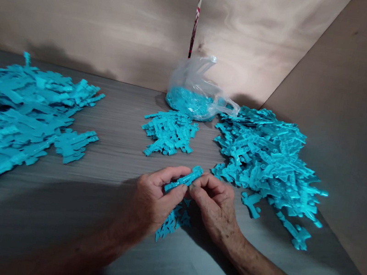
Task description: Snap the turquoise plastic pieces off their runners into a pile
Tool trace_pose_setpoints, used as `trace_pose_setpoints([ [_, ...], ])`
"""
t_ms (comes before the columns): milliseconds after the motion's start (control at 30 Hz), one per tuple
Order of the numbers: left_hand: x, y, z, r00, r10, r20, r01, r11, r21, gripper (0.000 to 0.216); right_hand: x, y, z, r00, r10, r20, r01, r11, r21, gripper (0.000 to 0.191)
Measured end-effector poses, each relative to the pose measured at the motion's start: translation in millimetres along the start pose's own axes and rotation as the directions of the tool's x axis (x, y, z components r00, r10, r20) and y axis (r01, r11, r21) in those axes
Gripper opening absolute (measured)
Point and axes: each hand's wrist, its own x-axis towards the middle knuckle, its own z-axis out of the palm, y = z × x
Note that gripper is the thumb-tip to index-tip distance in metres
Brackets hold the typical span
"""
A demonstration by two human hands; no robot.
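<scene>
A small turquoise molded plastic piece is pinched between the thumb and fingers of my left hand, tilted up toward the right. My right hand has its thumb and forefinger closed together at the right side of that piece; whatever sits between those fingertips is hidden. On the table below both hands lie small turquoise scraps, partly covered by my left hand. Just beyond my hands is a small heap of turquoise pieces.
A large pile of turquoise plastic parts spreads over the left of the grey table. Another pile stands at the right near a side panel. Behind, a clear plastic bag holds turquoise bits, with a thin dark stick upright.
</scene>
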Motion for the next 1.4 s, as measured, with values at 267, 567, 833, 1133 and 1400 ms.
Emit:
trace_pose_setpoints([
  [267,-1,5,-1,0.997,0.076,-0.017,-0.073,0.989,0.126,0.028,0,0,1,0.999,-0.053,-0.001,0.053,0.994,-0.097,0.021],
  [567,-1,6,-1,0.987,0.149,-0.065,-0.137,0.977,0.162,0.026,-3,-5,-3,0.979,-0.194,0.07,0.206,0.912,-0.354,0.025],
  [833,-1,7,-3,0.974,0.213,-0.072,-0.195,0.96,0.2,0.024,-5,-2,-2,0.937,-0.35,0.002,0.325,0.867,-0.377,0.015],
  [1133,-5,19,-4,0.985,0.162,-0.068,-0.142,0.962,0.235,0.02,-6,0,-4,0.858,-0.512,0.034,0.477,0.772,-0.421,0.012],
  [1400,-6,22,-3,0.985,0.157,-0.072,-0.139,0.968,0.211,0.02,-7,-3,-3,0.893,-0.45,-0.005,0.414,0.827,-0.381,0.013],
])
